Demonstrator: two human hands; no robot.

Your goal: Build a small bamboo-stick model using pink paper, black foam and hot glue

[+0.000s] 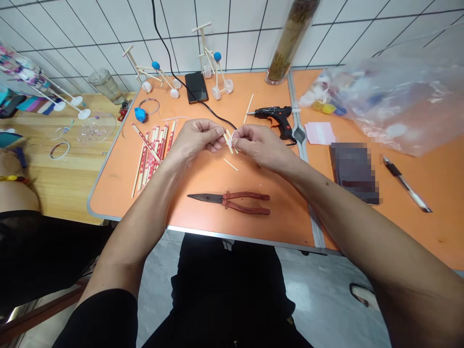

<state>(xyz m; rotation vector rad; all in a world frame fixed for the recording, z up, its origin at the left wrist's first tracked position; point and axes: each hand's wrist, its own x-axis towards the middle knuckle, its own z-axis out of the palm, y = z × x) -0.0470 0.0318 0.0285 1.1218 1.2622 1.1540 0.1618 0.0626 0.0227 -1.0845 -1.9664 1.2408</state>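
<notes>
Over the middle of the orange table, my left hand (203, 140) is closed, its thumb and fingers pinching short wooden sticks (228, 140). My right hand (255, 145) pinches the same small bundle from the other side. Something whitish sits between the sticks at the fingertips, too small to make out. A loose short stick (231, 165) lies just below the hands. Nearer the front edge rest long-nose pliers (228, 199) with red handles, jaws pointing left. Behind my right hand is a black glue gun (273, 116), its nozzle by a thin stick (248, 107).
Chopsticks in red-printed wrappers (154, 150) lie left. Two stick tricycle models (217, 72) stand at the back near a phone (196, 87) and a black cable. Right are pink paper notes (320, 133), a dark pixelated object (355, 172), a pen (408, 184) and a plastic bag (395, 101).
</notes>
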